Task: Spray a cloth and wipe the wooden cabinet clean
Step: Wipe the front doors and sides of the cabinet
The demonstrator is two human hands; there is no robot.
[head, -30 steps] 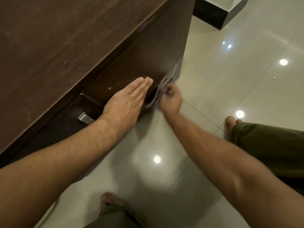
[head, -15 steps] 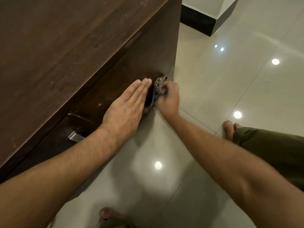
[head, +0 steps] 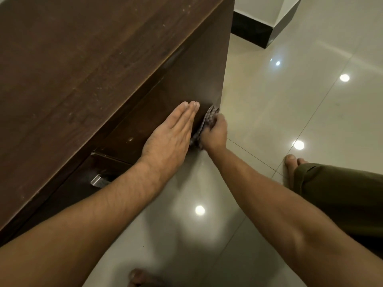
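Note:
The dark wooden cabinet [head: 87, 65] fills the upper left, its front face dropping toward the floor. My left hand [head: 169, 138] lies flat against that front, fingers together and straight. Just to its right, my right hand [head: 214, 133] is closed on a patterned grey cloth [head: 208, 119] and presses it to the lower front near the cabinet's right corner. Part of the cloth is hidden behind my fingers. No spray bottle is in view.
A metal handle [head: 97, 180] sticks out of the cabinet front below my left forearm. Glossy beige floor tiles [head: 279, 112] spread to the right, with ceiling-light reflections. A wall corner with black skirting [head: 252, 31] stands at the top. My bare foot [head: 290, 162] rests right.
My right hand has shifted with the cloth along the cabinet's lower front, closer to my left hand. The left hand stays flat in place. The view has drifted slightly.

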